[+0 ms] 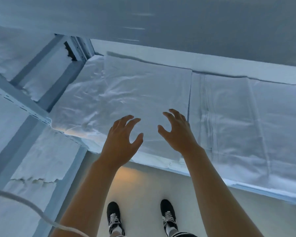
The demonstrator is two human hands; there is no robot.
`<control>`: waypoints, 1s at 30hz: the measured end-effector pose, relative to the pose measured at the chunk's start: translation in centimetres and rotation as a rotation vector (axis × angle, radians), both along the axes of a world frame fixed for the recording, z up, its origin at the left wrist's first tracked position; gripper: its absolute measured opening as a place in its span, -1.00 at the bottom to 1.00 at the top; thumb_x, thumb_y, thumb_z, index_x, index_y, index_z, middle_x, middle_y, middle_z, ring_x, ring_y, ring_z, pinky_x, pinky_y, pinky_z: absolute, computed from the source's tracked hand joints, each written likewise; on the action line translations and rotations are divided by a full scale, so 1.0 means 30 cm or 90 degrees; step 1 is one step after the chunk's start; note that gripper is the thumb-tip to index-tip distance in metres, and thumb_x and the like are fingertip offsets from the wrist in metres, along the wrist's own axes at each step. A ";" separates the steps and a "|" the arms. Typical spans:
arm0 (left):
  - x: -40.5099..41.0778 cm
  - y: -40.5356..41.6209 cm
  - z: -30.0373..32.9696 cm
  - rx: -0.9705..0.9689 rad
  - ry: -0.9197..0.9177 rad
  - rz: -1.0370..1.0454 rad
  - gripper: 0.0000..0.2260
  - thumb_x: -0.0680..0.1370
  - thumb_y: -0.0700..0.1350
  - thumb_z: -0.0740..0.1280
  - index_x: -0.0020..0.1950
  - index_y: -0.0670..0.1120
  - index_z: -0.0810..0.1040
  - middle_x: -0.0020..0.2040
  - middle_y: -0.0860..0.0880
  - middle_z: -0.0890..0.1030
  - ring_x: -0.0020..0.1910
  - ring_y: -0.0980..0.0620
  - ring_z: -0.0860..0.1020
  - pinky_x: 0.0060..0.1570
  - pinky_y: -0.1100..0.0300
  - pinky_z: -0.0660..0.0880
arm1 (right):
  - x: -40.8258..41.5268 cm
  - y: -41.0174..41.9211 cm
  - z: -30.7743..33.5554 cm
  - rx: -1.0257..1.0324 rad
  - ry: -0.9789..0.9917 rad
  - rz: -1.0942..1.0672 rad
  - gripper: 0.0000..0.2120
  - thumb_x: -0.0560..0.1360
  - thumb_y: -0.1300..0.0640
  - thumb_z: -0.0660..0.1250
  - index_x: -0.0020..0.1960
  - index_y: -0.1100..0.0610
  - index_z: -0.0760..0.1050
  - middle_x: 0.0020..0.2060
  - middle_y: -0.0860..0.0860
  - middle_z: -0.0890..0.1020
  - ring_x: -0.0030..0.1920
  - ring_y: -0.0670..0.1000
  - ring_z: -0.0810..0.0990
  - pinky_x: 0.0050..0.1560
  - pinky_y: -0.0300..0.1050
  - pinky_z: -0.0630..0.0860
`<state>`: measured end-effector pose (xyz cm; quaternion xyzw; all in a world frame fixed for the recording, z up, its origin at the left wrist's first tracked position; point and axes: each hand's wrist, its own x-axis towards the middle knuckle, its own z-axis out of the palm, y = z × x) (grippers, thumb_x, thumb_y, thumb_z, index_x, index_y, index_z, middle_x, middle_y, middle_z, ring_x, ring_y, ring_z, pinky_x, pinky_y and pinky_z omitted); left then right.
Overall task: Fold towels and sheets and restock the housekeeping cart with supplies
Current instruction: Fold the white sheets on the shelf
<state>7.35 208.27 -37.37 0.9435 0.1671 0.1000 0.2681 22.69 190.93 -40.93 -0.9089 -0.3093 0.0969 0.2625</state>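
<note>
A folded white sheet (126,93) lies flat on a shelf straight ahead, slightly wrinkled on its left side. Beside it on the right lies a second folded white sheet (237,120) with long crease lines. My left hand (122,137) hovers over the near edge of the left sheet, fingers spread and loosely curled, holding nothing. My right hand (177,129) hovers next to it, a little farther forward, fingers also spread and empty. Neither hand clearly touches the cloth.
A shelf board (178,17) runs overhead across the top. At the left stand metal shelving uprights (24,106) and more white linen (46,156). A white cord (32,209) crosses the lower left. Below are a pale floor (143,189) and my two black shoes.
</note>
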 end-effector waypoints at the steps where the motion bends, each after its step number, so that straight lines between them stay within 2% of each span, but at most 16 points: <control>1: 0.025 0.010 -0.033 -0.005 0.008 -0.031 -0.53 0.61 0.06 0.34 0.51 0.03 0.41 0.47 0.04 0.43 0.47 -0.01 0.34 0.45 -0.09 0.35 | -0.005 -0.008 -0.026 -0.011 0.007 -0.022 -0.40 0.60 -0.22 0.26 0.56 0.04 0.34 0.58 0.01 0.28 0.57 0.08 0.23 0.53 0.17 0.24; 6: 0.139 0.007 -0.208 -0.008 0.019 -0.137 -0.50 0.60 0.07 0.33 0.53 -0.01 0.38 0.45 0.00 0.45 0.46 -0.05 0.37 0.41 -0.12 0.38 | 0.001 -0.057 -0.165 -0.059 0.022 -0.091 -0.42 0.62 -0.20 0.24 0.55 0.03 0.33 0.59 0.01 0.28 0.57 0.09 0.24 0.51 0.19 0.28; 10: 0.232 -0.053 -0.370 0.010 0.016 -0.186 -0.46 0.60 0.13 0.32 0.54 -0.01 0.36 0.48 -0.03 0.43 0.48 -0.08 0.36 0.42 -0.12 0.36 | 0.073 -0.081 -0.279 -0.071 -0.004 -0.089 -0.48 0.63 -0.14 0.25 0.54 0.01 0.34 0.58 0.00 0.31 0.55 0.08 0.28 0.51 0.19 0.31; 15: 0.323 -0.123 -0.593 0.086 0.090 -0.224 -0.32 0.58 0.34 0.21 0.61 0.06 0.21 0.61 -0.05 0.23 0.59 -0.14 0.19 0.49 -0.23 0.25 | 0.180 -0.056 -0.430 -0.068 -0.054 -0.077 -0.51 0.65 -0.11 0.26 0.53 0.00 0.33 0.58 0.00 0.29 0.55 0.08 0.29 0.49 0.11 0.28; 20: 0.359 -0.187 -0.783 0.114 0.172 -0.280 -0.17 0.49 0.42 0.29 0.64 0.11 0.09 0.68 -0.03 0.06 0.66 -0.13 -0.03 0.57 -0.30 -0.02 | 0.316 -0.061 -0.584 -0.166 0.007 -0.066 -0.50 0.67 -0.04 0.24 0.57 0.04 0.27 0.62 0.04 0.21 0.58 0.15 0.23 0.53 0.20 0.28; 22: 0.349 -0.213 -0.820 0.122 0.173 -0.268 -0.13 0.44 0.42 0.35 0.63 0.09 0.17 0.67 -0.06 0.11 0.66 -0.16 0.02 0.57 -0.32 -0.03 | 0.344 -0.076 -0.629 -0.205 0.004 -0.030 -0.49 0.67 -0.02 0.25 0.58 0.06 0.26 0.62 0.08 0.20 0.58 0.19 0.20 0.53 0.23 0.28; 24: 0.334 -0.245 -0.841 0.144 0.157 -0.259 -0.11 0.38 0.40 0.40 0.61 0.06 0.27 0.65 -0.10 0.21 0.64 -0.20 0.11 0.54 -0.36 0.05 | 0.351 -0.091 -0.663 -0.221 -0.020 -0.014 -0.47 0.67 -0.03 0.23 0.60 0.04 0.22 0.63 0.08 0.17 0.61 0.21 0.14 0.55 0.20 0.24; 27: 0.331 -0.296 -0.867 0.207 0.157 -0.289 -0.04 0.36 0.33 0.49 0.64 0.02 0.20 0.65 -0.16 0.18 0.63 -0.26 0.13 0.48 -0.42 0.12 | 0.345 -0.094 -0.699 -0.214 -0.026 -0.028 -0.45 0.70 -0.07 0.14 0.64 -0.01 0.13 0.66 0.05 0.08 0.65 0.17 0.02 0.61 0.15 0.11; 30: 0.354 -0.322 -0.859 0.254 0.190 -0.272 -0.03 0.35 0.15 0.58 0.65 0.02 0.17 0.65 -0.18 0.18 0.61 -0.30 0.17 0.44 -0.46 0.14 | 0.359 -0.083 -0.707 -0.195 -0.014 -0.048 -0.46 0.70 -0.05 0.14 0.65 -0.02 0.15 0.66 0.02 0.08 0.65 0.14 0.00 0.61 0.12 0.07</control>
